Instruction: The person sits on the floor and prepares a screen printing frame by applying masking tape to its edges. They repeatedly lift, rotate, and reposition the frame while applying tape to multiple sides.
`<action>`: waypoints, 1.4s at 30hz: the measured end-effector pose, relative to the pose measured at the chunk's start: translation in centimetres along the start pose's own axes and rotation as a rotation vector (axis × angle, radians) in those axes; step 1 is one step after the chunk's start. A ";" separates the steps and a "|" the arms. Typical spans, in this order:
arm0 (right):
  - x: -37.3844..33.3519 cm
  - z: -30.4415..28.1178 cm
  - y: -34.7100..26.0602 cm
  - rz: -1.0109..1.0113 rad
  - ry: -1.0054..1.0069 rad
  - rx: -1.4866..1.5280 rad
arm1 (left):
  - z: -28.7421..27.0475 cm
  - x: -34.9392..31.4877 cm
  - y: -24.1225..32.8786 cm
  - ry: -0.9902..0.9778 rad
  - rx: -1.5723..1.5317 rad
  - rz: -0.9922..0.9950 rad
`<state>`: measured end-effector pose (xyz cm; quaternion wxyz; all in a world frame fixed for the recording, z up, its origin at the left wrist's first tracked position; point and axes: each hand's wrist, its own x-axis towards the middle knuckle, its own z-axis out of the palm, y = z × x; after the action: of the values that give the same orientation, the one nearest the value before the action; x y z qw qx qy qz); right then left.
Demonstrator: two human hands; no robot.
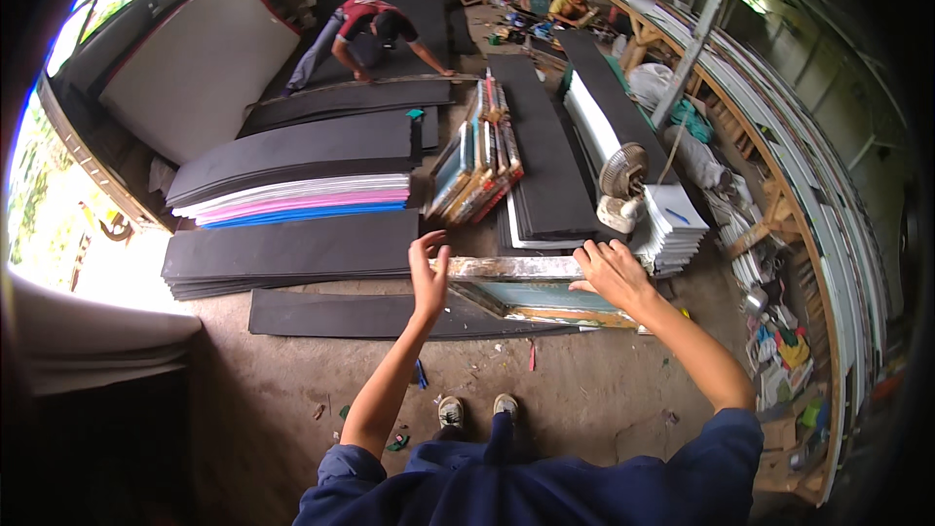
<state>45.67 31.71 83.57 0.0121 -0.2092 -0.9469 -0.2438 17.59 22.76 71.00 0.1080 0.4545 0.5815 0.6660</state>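
In front of me is a worn rectangular wooden frame, its paint chipped white and brown, with a blue-green panel or opening inside it. My right hand grips its upper bar near the right end, fingers over the top and thumb on the inner side. At the bar's left end is my left hand, fingers curved and apart from the thumb, with no closed grip visible. Beyond the frame stands a row of similar worn frames leaning together.
Stacks of black sheets lie left, one with white, pink and blue layers. Right are a black sheet stack, a fan and white sheets. A person in red bends over sheets; another sits farther back.
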 end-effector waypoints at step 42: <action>-66.6 -13.0 -17.1 2.436 -0.086 -0.721 | 58.6 -65.0 40.4 -2.589 -1.419 0.120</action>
<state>98.49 -13.88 78.88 0.1396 -0.9398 -0.0227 -0.3110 112.62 6.58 69.81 0.7077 0.5953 -0.3769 -0.0519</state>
